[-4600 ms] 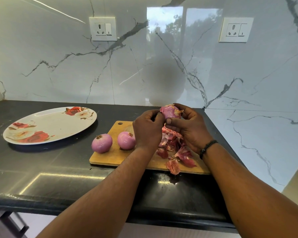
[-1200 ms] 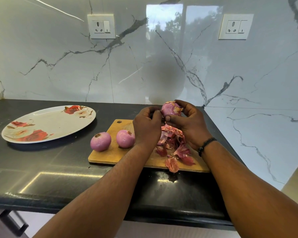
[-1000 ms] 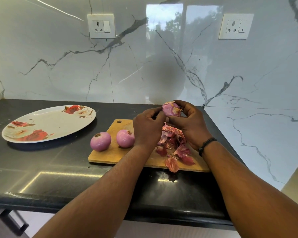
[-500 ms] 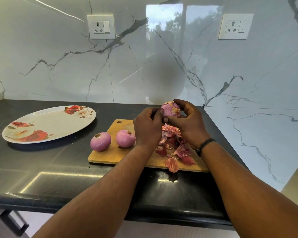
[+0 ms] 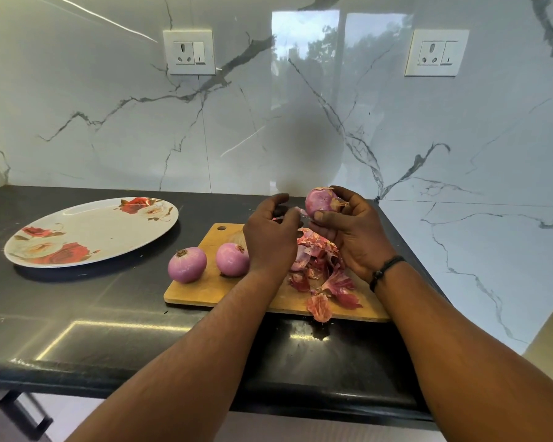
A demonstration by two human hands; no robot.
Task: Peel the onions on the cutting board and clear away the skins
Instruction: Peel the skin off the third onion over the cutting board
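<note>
Right hand [image 5: 351, 234] grips an onion [image 5: 321, 201] above the cutting board [image 5: 205, 290]. Left hand [image 5: 268, 240] pinches a skin strip [image 5: 296, 212] beside it. Two peeled onions [image 5: 187, 264] rest on the board's left part.

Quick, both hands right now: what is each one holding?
Left hand: pinches a strip of skin coming off the onion.
Right hand: grips the onion above the cutting board.

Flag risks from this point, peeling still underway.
1. One skin overhangs the board's front edge; it may slide onto the counter.
2. The right hand holds the onion above the board while the left hand pulls a strip; a slip could drop it.
</note>
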